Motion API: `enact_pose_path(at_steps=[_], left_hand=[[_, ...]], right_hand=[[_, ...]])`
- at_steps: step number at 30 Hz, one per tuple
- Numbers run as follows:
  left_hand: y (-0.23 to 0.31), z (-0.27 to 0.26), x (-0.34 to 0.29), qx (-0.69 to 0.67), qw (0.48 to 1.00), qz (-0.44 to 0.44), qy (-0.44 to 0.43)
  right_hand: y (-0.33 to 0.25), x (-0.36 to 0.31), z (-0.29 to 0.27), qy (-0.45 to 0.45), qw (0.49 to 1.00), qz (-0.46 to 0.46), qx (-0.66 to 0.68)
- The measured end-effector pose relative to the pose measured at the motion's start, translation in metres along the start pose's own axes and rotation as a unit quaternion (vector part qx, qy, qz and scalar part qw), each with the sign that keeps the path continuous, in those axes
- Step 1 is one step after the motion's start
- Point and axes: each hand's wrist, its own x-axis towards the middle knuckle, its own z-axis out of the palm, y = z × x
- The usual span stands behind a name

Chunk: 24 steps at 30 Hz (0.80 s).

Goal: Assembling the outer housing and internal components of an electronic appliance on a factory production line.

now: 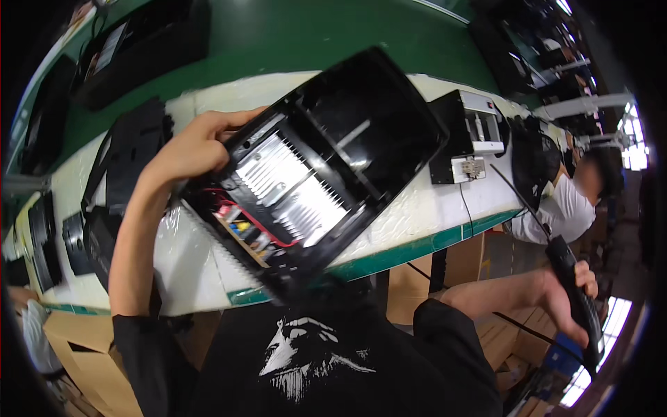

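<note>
My left hand [191, 147] is closed on the upper left edge of a black plastic housing [392, 115], holding it tilted over the bench. Inside the housing sit a silver finned heat sink [292, 187] and a circuit board [242, 233] with red wires and small coloured parts. Off to the right, my right hand [570, 306] is wrapped round a black electric screwdriver [564, 263]. Its long thin shaft points up and left, toward a small black-and-silver box-shaped device [479, 128] on the bench, and a cable trails from its lower end.
The bench [410, 229] has a whitish padded top and a green front edge. Other black housings [132, 156] lie along its left side. A green surface [278, 35] with more black units runs behind. Cardboard boxes [83, 347] stand below; a co-worker [559, 208] is at right.
</note>
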Motion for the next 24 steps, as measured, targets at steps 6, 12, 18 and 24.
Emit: enact_pose_path(at_steps=[6,12,18,24], left_hand=[[0.038,-0.005,0.07,0.082,0.984,0.114,-0.108],[0.087,0.043,0.13,0.231,0.944,0.076,-0.222],[0.116,0.092,0.148,0.315,0.897,0.063,-0.303],[0.121,0.116,0.143,0.407,0.862,0.136,-0.271]], right_hand=[[0.053,-0.018,0.009,-0.008,0.994,0.112,0.008],[0.104,-0.027,-0.023,-0.113,0.956,0.207,0.174],[0.109,-0.029,-0.02,-0.142,0.948,0.219,0.182],[0.131,-0.017,0.031,-0.259,0.881,0.334,0.21]])
